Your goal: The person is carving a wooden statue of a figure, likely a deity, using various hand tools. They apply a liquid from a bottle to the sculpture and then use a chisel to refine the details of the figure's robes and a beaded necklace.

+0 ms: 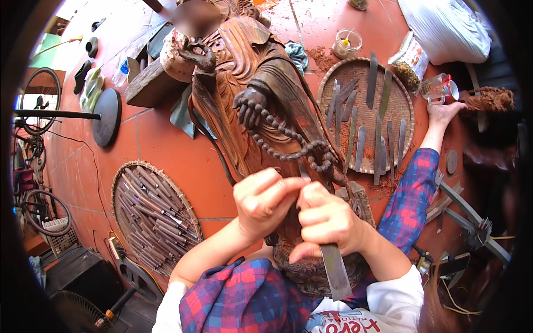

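A dark brown carved wooden statue (239, 116) in draped robes lies in front of me, its lower end between my legs. A string of carved beads (280, 129) hangs from its carved hand. My right hand (330, 219) is wrapped round a flat metal blade (336, 272), whose broad end sticks out toward my body. Close beside it, my left hand (261, 200) is closed, thumb and forefinger pinched near the blade's far end. Both hands are over the statue's lower robe. My fingers hide where the blade meets the wood.
At the right, a round woven tray (363, 89) holds several flat blades. Another woven tray (158, 219) at the left is full of chisel-like tools. A wooden block (147, 83) stands by the statue's upper part. Metal clamps (472, 222) lie right; wood shavings dot the tiled floor (72, 161).
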`<state>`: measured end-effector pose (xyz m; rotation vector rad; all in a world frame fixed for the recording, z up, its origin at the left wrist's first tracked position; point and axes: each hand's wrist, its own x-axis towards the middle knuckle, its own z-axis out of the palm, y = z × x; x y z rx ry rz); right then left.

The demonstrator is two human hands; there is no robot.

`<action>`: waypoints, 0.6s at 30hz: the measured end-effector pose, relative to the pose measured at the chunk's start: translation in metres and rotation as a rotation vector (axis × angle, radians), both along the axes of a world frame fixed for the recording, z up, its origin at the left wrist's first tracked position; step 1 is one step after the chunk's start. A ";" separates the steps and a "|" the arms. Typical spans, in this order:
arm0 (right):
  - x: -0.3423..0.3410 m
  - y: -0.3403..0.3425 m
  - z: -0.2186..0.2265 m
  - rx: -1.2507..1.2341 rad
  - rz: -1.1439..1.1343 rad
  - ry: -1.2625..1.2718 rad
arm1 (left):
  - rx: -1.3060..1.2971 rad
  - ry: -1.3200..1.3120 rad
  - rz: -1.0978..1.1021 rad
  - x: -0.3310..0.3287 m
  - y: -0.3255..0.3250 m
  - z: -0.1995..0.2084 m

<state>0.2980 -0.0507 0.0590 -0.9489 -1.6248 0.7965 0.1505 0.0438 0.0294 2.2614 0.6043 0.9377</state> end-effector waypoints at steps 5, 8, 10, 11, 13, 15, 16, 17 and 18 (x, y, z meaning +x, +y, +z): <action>0.003 0.006 0.003 0.020 0.010 -0.006 | 0.007 -0.017 0.019 0.002 0.005 0.005; -0.002 0.002 -0.001 0.016 -0.019 0.002 | -0.009 -0.016 -0.004 0.001 0.002 0.000; -0.002 -0.013 0.004 -0.039 0.029 0.024 | -0.041 0.014 -0.041 -0.003 -0.011 0.003; -0.001 -0.017 0.008 -0.076 0.027 0.016 | -0.045 0.020 -0.067 -0.004 -0.010 0.005; 0.000 -0.005 0.010 -0.023 -0.018 0.039 | -0.038 0.018 -0.018 0.000 -0.003 0.011; 0.000 0.005 0.005 -0.002 -0.030 -0.040 | -0.031 -0.028 0.016 0.003 0.007 0.005; -0.002 0.004 0.001 -0.001 -0.030 -0.026 | -0.024 0.015 0.007 0.000 0.006 0.004; -0.004 -0.001 -0.001 0.002 -0.031 -0.011 | -0.016 0.059 -0.002 -0.003 0.002 0.004; -0.007 -0.009 -0.002 -0.002 -0.056 0.006 | -0.046 0.030 -0.025 -0.003 -0.004 0.003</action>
